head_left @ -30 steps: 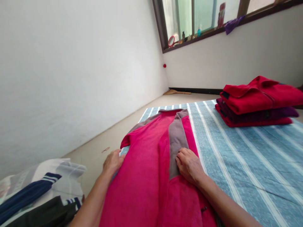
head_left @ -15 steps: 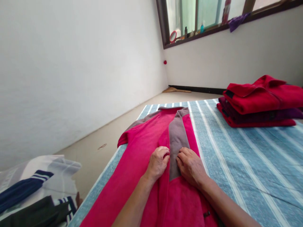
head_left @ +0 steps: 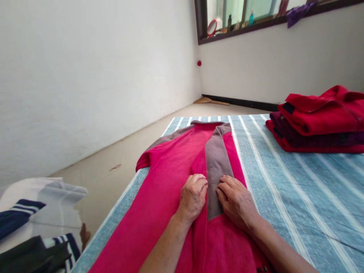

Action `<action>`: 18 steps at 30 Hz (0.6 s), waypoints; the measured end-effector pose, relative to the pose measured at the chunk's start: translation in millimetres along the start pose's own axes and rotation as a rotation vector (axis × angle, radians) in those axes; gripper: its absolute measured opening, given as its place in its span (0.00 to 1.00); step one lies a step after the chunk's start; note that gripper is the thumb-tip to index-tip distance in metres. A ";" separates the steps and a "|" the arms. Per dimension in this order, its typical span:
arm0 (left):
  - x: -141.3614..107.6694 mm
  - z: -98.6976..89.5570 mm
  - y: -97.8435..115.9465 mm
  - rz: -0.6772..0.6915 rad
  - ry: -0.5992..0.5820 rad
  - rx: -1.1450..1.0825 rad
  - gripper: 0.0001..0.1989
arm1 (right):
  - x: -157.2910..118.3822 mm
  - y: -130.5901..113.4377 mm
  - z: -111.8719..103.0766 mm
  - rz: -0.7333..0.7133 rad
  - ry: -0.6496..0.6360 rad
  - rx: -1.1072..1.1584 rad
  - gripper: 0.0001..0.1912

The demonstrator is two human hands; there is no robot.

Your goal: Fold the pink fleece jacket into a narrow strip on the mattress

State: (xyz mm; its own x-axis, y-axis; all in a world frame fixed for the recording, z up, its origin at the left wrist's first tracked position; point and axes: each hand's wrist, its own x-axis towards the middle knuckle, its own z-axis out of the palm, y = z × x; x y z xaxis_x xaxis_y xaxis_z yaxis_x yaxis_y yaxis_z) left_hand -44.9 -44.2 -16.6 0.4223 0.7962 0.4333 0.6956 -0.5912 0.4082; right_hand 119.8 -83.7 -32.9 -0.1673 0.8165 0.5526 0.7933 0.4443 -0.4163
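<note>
A pink fleece jacket (head_left: 170,170) with grey shoulder panels lies lengthwise on the bed, its collar at the far end. One side is folded inward, so a grey panel (head_left: 214,163) runs down its middle. My left hand (head_left: 193,195) is closed on the pink edge beside that panel. Just to its right, my right hand (head_left: 239,201) bends its fingers onto the grey panel and grips the cloth; its fingertips are partly hidden. The jacket's near end runs out of view beneath my forearms.
A stack of folded red and purple garments (head_left: 321,121) sits at the right on the blue striped sheet (head_left: 284,185). Dark clothes with striped cuffs (head_left: 36,246) lie lower left beside the bed. A broom (head_left: 210,101) rests on the floor by the far wall.
The view has shifted slightly, moving the garment stack rightward and the window upward in the picture. Both hands keep nearly the same places on the jacket.
</note>
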 end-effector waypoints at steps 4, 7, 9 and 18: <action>0.7 1.0 4.9 0.001 -0.023 0.091 0.09 | -0.1 0.7 0.6 -0.009 0.008 0.002 0.12; 2.5 2.0 7.8 0.004 -0.054 0.184 0.09 | 0.3 0.5 0.1 -0.010 0.004 -0.002 0.11; 3.8 3.1 9.1 0.023 -0.075 0.250 0.09 | 0.6 0.2 -0.4 -0.010 0.008 -0.004 0.11; 6.5 11.1 4.5 0.135 -0.082 0.264 0.11 | 1.6 -0.1 -0.6 -0.015 0.014 0.000 0.11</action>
State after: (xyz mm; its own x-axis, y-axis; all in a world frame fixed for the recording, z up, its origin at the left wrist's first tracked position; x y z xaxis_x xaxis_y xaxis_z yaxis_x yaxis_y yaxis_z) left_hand -32.6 -40.2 -20.8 0.5589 0.7271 0.3987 0.7526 -0.6467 0.1243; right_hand 119.8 -82.6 -31.5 -0.1708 0.8047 0.5686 0.7905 0.4564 -0.4083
